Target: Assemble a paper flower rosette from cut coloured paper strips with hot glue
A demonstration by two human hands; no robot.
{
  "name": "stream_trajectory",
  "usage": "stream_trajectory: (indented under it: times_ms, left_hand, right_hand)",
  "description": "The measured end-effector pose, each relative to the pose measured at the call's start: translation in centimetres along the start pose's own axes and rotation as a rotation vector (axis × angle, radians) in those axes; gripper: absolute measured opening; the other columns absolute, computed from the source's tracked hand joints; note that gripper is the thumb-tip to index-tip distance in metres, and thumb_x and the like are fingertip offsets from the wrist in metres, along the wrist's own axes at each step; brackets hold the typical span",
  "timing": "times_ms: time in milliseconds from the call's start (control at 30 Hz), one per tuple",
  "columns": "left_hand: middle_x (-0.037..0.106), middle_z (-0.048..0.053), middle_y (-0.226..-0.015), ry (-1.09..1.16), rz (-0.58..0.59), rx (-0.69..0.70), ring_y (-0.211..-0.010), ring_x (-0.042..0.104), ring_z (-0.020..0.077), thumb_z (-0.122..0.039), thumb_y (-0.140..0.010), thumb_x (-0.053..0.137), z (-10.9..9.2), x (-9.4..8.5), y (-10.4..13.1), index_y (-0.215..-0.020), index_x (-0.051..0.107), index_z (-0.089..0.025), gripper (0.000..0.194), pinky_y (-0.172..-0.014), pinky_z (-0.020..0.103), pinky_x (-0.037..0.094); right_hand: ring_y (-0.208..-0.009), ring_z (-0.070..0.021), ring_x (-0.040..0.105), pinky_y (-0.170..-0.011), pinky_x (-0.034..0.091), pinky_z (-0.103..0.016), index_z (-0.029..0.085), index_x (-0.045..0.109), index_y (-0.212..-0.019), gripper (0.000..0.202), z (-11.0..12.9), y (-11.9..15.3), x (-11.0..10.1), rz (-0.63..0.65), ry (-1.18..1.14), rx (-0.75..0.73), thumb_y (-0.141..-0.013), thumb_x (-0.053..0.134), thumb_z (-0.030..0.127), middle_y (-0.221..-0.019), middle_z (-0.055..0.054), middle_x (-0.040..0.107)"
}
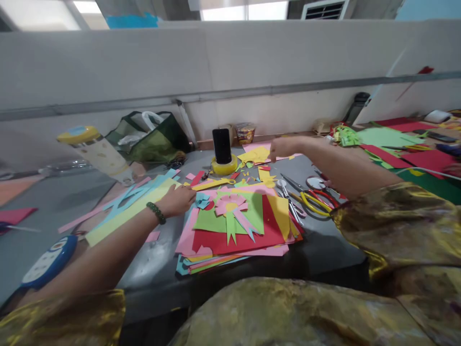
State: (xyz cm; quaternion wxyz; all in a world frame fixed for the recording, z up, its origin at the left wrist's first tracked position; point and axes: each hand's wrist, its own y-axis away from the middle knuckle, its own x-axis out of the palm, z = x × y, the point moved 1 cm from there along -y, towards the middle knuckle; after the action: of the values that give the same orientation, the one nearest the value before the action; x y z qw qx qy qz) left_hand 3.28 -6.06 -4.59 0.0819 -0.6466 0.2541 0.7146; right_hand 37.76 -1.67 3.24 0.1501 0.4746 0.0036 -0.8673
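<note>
Head view: a person in gold-patterned sleeves works at a grey table [151,269] strewn with coloured paper. At centre left of the frame, the left hand [176,201], with a green bead bracelet [156,213] on its wrist, rests knuckles-up on the edge of the paper stack [234,230], fingers curled loosely over a blue scrap [202,200]; whether it pinches anything cannot be told. Above centre right, the right hand [283,146] stretches far across the table, fingertips drawn narrow and touching a yellow sheet [255,154] that lies on a pink one, just right of a phone [221,145] standing upright in a yellow tape roll [224,166]. A firm hold on the sheet is not clear from this angle.

On top of the stack in the middle of the frame sits a pink paper flower [230,204] with green and pink ribbon tails. Scissors [313,197] with yellow and red handles lie just right of the stack, under the outstretched forearm. Long blue, pink and yellow strips [126,206] run toward the left. In the upper left stand a bottle with a yellow cap [97,151] and a green bag [151,137]. More red and green sheets [396,144] cover the right edge.
</note>
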Motion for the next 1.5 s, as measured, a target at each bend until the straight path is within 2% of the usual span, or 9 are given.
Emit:
stream_trajectory:
  times_ms: [167, 300, 433, 567, 800, 1000, 1167, 1367, 1500]
  left_hand:
    - [0.068, 0.019, -0.124, -0.060, 0.055, 0.046, -0.115, 0.061, 0.0364, -0.036, -0.085, 0.047, -1.5, -0.9, 1.1, -0.112, 0.068, -0.017, 0.039, -0.101, 0.050, 0.039]
    - [0.059, 0.020, -0.140, -0.109, 0.030, 0.116, -0.128, 0.054, 0.0391, -0.048, -0.084, 0.051, -2.2, -2.5, 1.8, -0.132, 0.062, -0.016, 0.059, -0.106, 0.050, 0.037]
    - [0.061, 0.016, -0.137, -0.085, -0.075, 0.226, -0.122, 0.057, 0.0360, -0.059, -0.086, 0.050, -2.9, -4.3, 2.1, -0.131, 0.064, -0.019, 0.062, -0.101, 0.044, 0.042]
    - [0.064, 0.014, -0.132, 0.017, -0.186, 0.309, -0.117, 0.061, 0.0320, -0.051, -0.091, 0.047, -4.7, -5.8, 1.5, -0.123, 0.069, -0.019, 0.050, -0.098, 0.040, 0.044]
    - [0.077, 0.009, -0.104, 0.238, -0.106, 0.237, -0.095, 0.069, 0.0256, -0.029, -0.089, 0.059, -11.3, -5.3, -5.2, -0.102, 0.076, -0.016, 0.025, -0.077, 0.030, 0.048]
    - [0.073, 0.013, -0.115, 0.347, -0.067, 0.194, -0.110, 0.066, 0.0277, -0.032, -0.088, 0.069, -15.4, -3.6, -11.2, -0.107, 0.073, -0.013, 0.028, -0.090, 0.033, 0.050]
    - [0.062, 0.012, -0.132, 0.494, -0.019, 0.194, -0.117, 0.062, 0.0270, -0.037, -0.090, 0.071, -16.5, -2.6, -13.9, -0.126, 0.061, -0.015, 0.043, -0.098, 0.048, 0.052]
    - [0.064, 0.009, -0.122, 0.725, 0.058, 0.240, -0.103, 0.066, 0.0228, -0.036, -0.096, 0.063, -16.9, -1.3, -14.9, -0.122, 0.061, -0.016, 0.033, -0.087, 0.043, 0.058]
    - [0.070, 0.007, -0.108, 0.836, 0.052, 0.296, -0.092, 0.068, 0.0190, -0.033, -0.095, 0.064, -16.0, -2.1, -14.2, -0.112, 0.067, -0.014, 0.026, -0.081, 0.036, 0.058]
  right_hand:
    - [-0.064, -0.0156, 0.055, -0.057, 0.035, -0.028, 0.015, 0.068, -0.063, 0.024, -3.2, 0.3, 4.1, 0.129, 0.376, 0.076, -0.062, 0.089, 0.026, -0.065, -0.003, 0.065]
    - [-0.079, -0.0245, 0.062, -0.065, 0.041, -0.032, 0.016, 0.074, -0.080, 0.035, -3.8, 0.3, 5.9, 0.212, 0.562, 0.085, -0.059, 0.090, 0.038, -0.082, -0.009, 0.072]
    - [-0.080, -0.0249, 0.064, -0.066, 0.040, -0.030, 0.014, 0.075, -0.080, 0.020, -4.2, 0.3, 7.1, 0.258, 0.657, 0.088, -0.068, 0.081, 0.028, -0.081, -0.011, 0.073]
    - [-0.077, -0.0223, 0.063, -0.063, 0.037, -0.029, 0.014, 0.077, -0.082, 0.012, -4.5, 0.7, 7.1, 0.228, 0.670, 0.078, -0.077, 0.067, 0.017, -0.083, -0.012, 0.074]
    - [-0.072, -0.0195, 0.063, -0.062, 0.037, -0.027, 0.016, 0.079, -0.081, 0.020, -5.0, 1.1, 5.8, 0.142, 0.580, 0.061, -0.078, 0.059, 0.015, -0.079, -0.008, 0.074]
    - [-0.071, -0.0192, 0.061, -0.065, 0.038, -0.028, 0.017, 0.079, -0.081, 0.019, -5.1, 1.7, 5.0, 0.015, 0.429, 0.008, -0.078, 0.060, 0.018, -0.077, -0.008, 0.073]
    - [-0.071, -0.0167, 0.056, -0.068, 0.037, -0.028, 0.016, 0.075, -0.079, 0.017, -4.1, 2.5, 3.9, -0.096, 0.209, -0.090, -0.077, 0.060, 0.022, -0.076, -0.005, 0.070]
    - [-0.058, -0.0108, 0.040, -0.058, 0.032, -0.026, 0.017, 0.061, -0.072, 0.016, -3.5, 2.9, 3.5, -0.229, -0.131, -0.143, -0.080, 0.059, 0.031, -0.062, 0.003, 0.053]
    - [-0.048, -0.0082, 0.026, -0.048, 0.026, -0.024, 0.022, 0.047, -0.072, 0.021, -3.4, 3.2, 3.9, -0.265, -0.356, -0.137, -0.086, 0.054, 0.036, -0.057, 0.007, 0.043]
